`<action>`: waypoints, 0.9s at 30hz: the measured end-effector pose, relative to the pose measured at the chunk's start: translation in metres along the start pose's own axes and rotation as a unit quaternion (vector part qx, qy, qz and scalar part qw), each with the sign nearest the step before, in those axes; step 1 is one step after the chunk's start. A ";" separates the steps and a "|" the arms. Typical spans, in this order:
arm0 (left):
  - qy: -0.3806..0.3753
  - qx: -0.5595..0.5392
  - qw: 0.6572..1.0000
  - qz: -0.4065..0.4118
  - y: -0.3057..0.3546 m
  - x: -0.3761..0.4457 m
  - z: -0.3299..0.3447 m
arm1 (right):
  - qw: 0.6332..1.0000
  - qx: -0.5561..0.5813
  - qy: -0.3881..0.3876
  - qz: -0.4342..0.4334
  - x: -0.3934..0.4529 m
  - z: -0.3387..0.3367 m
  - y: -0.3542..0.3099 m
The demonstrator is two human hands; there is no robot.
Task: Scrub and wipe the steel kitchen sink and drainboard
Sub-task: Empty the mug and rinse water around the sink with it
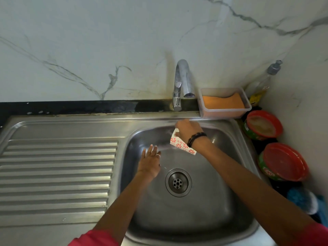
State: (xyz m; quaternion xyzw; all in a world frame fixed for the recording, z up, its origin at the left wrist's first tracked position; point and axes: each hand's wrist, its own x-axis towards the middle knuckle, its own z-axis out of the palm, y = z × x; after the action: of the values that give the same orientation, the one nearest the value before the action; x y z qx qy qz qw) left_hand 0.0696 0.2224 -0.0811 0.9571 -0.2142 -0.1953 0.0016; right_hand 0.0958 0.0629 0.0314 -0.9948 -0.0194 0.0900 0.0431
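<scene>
Your right hand (188,131) grips a floral-printed cloth (182,144) against the smooth steel sink (204,201) wall; your left hand (150,163), beside it, lies flat, fingers straight.

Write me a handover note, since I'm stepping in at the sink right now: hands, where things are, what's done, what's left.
Right hand: grips the patterned cloth against the back wall of the sink, below the tap.
Left hand: open, fingers straight, over the basin left of the drain.
Done: cannot tell how much is wiped.
Left: the rest of the basin, then the ribbed drainboard; nothing lies on it.
</scene>
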 end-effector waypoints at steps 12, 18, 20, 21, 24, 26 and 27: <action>0.109 -0.193 0.974 -0.041 0.010 0.028 -0.054 | 0.969 0.199 -0.058 0.135 -0.068 0.032 0.043; 0.181 -0.436 0.879 -0.071 0.048 0.068 -0.140 | 0.834 0.493 0.043 0.243 -0.081 0.048 0.041; 0.175 -0.458 0.867 -0.094 0.058 0.078 -0.155 | 0.833 0.491 0.063 0.246 -0.076 0.054 0.037; 0.169 -0.480 0.853 -0.112 0.060 0.083 -0.158 | 0.838 0.484 0.074 0.242 -0.074 0.057 0.035; 0.157 -0.544 0.811 -0.149 0.056 0.096 -0.159 | 0.851 0.465 0.109 0.220 -0.068 0.062 0.030; 0.141 -0.600 0.773 -0.151 0.048 0.100 -0.153 | 0.856 0.458 0.120 0.207 -0.067 0.064 0.027; 0.126 -0.638 0.744 -0.155 0.044 0.101 -0.149 | 0.854 0.462 0.123 0.204 -0.067 0.067 0.026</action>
State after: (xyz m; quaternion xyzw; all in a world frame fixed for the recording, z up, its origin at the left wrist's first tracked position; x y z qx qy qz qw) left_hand 0.1913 0.1293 0.0230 0.7688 0.1139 -0.1619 0.6081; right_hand 0.0189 0.0395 -0.0244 -0.8450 0.2335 -0.0275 0.4803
